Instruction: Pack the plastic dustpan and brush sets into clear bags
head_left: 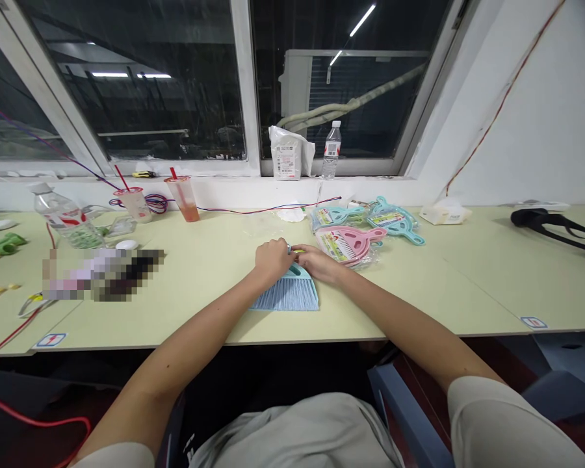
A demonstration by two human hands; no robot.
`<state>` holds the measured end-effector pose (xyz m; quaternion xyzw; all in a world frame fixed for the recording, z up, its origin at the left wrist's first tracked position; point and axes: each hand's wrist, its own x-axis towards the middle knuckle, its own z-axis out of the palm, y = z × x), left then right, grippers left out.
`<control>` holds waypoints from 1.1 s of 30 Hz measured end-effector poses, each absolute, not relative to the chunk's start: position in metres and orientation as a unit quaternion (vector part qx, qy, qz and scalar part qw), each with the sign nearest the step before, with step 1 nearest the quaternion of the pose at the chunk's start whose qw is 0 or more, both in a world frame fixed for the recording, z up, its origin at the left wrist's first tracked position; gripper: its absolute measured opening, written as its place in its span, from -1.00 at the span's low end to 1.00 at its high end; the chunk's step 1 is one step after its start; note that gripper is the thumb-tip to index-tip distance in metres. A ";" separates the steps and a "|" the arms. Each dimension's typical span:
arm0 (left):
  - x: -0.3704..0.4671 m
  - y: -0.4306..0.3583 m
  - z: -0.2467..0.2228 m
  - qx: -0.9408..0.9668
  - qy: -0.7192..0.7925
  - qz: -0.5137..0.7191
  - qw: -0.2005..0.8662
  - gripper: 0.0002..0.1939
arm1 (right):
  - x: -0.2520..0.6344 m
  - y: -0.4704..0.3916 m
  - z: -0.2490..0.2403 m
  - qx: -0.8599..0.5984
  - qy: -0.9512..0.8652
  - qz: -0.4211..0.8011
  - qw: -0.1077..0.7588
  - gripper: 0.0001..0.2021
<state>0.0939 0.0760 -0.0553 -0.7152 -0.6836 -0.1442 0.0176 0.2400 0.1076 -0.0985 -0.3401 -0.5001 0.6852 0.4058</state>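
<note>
A light-blue hand brush rests on the table near its front edge, its blue-grey bristles toward me. My left hand is closed round the brush's handle, which it mostly hides. From the other side my right hand meets it, fingers pinched at the handle. A small yellow-green bit shows between the two hands; what it is I cannot make out. Just beyond my right hand lies a pink dustpan-and-brush set in clear wrapping. Behind it are blue-green sets, one at the left and another at the right.
Two drink cups, one pinkish and one with orange liquid, stand at the back left near a large bottle. A white package and a water bottle stand on the windowsill. Black straps lie far right.
</note>
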 end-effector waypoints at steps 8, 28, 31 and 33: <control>0.078 0.086 -0.066 -0.717 -0.663 -0.210 0.047 -0.69 | 0.237 0.119 -0.118 -0.384 -0.609 0.571 0.394 -0.34; 0.047 0.106 -0.083 -0.725 -0.582 -0.248 -0.272 -0.72 | 0.234 0.113 -0.122 -0.421 -0.705 0.416 0.391 -0.50; 0.041 0.109 -0.082 -0.720 -0.600 -0.255 -0.239 -0.70 | 0.236 0.112 -0.118 -0.431 -0.723 0.393 0.370 -0.50; 0.035 0.113 -0.082 -0.709 -0.622 -0.283 -0.171 -0.67 | 0.239 0.111 -0.115 -0.441 -0.746 0.358 0.349 -0.48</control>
